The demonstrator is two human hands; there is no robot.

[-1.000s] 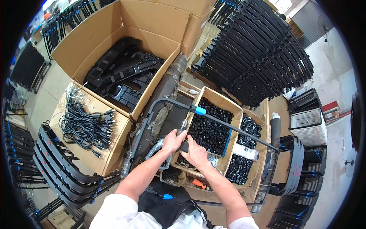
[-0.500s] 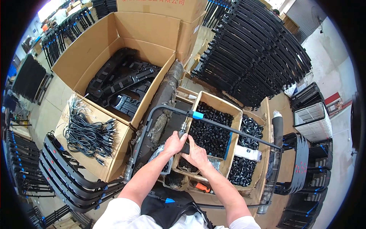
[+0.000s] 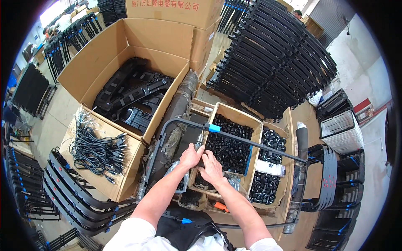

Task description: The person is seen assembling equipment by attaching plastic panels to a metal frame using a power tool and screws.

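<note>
Both hands are on a power drill (image 3: 203,139), whose metal chuck points away from me. My left hand (image 3: 191,157) wraps round the front of its body. My right hand (image 3: 212,168) is closed round its rear part, which the fingers mostly hide. The tip of the drill meets a dark tubular frame (image 3: 259,144) beside a piece of blue tape (image 3: 214,128); whether it touches a screw there is too small to tell. This bent frame lies across the work table, over a carton of small black caps (image 3: 231,144).
Black parts with metal pins (image 3: 265,188) fill a box at right. An orange-handled tool (image 3: 220,206) lies near me. Black cables (image 3: 98,149) rest on cardboard at left, before a large open carton (image 3: 93,71) of plastic parts. Stacked frames (image 3: 272,62) stand behind.
The view has shifted slightly, so the surroundings sit a little differently. Both hands keep their hold on the drill at the same spot on the frame.
</note>
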